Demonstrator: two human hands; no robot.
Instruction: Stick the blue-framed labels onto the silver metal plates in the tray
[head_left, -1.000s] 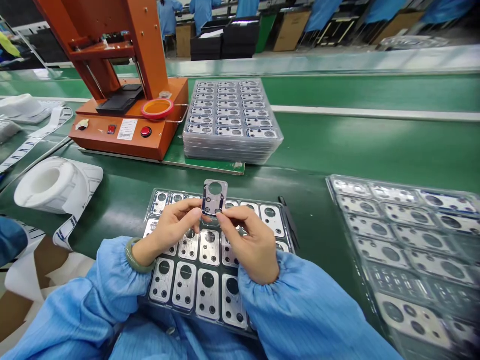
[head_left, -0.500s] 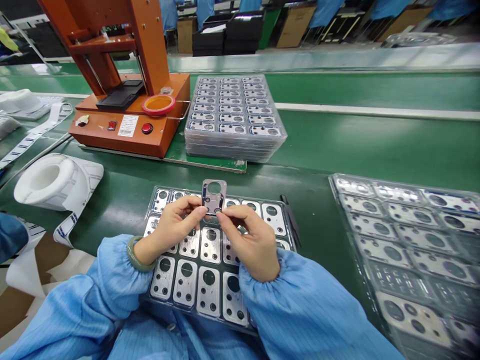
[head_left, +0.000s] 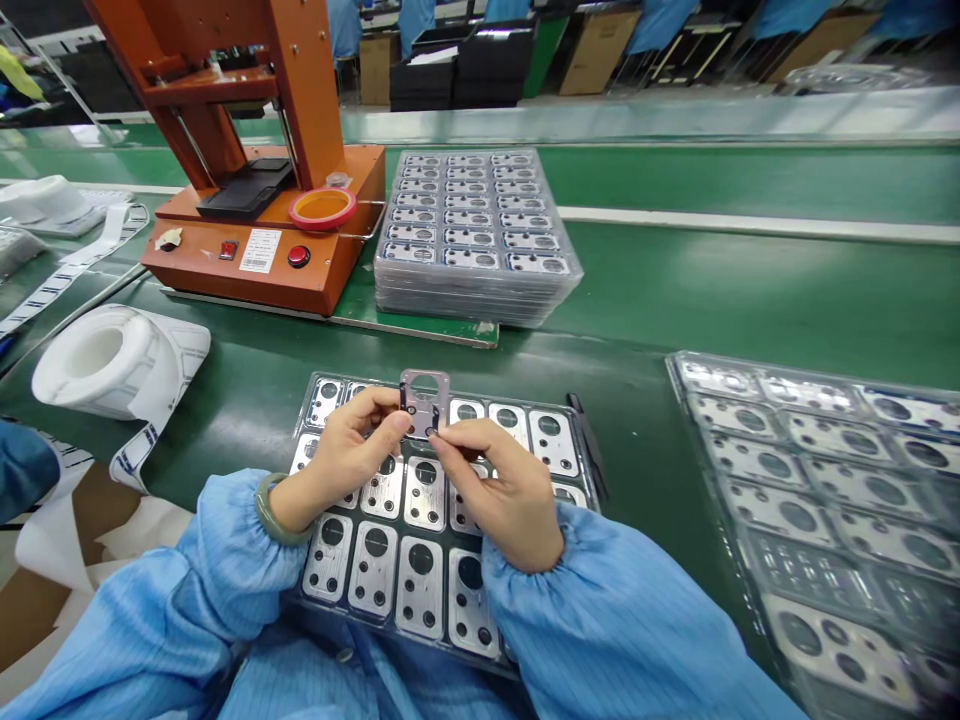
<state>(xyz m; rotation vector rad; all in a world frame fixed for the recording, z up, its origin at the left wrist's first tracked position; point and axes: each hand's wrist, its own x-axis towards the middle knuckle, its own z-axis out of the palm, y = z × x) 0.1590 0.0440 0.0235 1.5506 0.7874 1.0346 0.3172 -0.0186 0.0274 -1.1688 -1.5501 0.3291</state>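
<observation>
A small metal plate (head_left: pixel 424 388) with one large round hole and dark strips is held upright above the near tray. My left hand (head_left: pixel 352 455) pinches its left edge between thumb and fingers. At its lower right corner, the thumb and forefinger of my right hand (head_left: pixel 504 478) are closed on it, by a dark strip. Beneath both hands lies a clear tray (head_left: pixel 306 408) filled with rows of silvery plates (head_left: pixel 421 585), each with a large hole and smaller ones. My forearms hide part of this tray.
An orange press (head_left: pixel 247 270) with a roll of tape (head_left: pixel 322 208) stands at the back left, beside stacked trays (head_left: pixel 480 290). A white label roll (head_left: pixel 94 360) is at left, another tray (head_left: pixel 757 465) at right, and a black tool (head_left: pixel 589 445) beside the near tray.
The held plate has dropped slightly and tilted in my fingers. Both hands keep their pinch on it. The whole view has shifted a little, so the surroundings appear slightly further right.
</observation>
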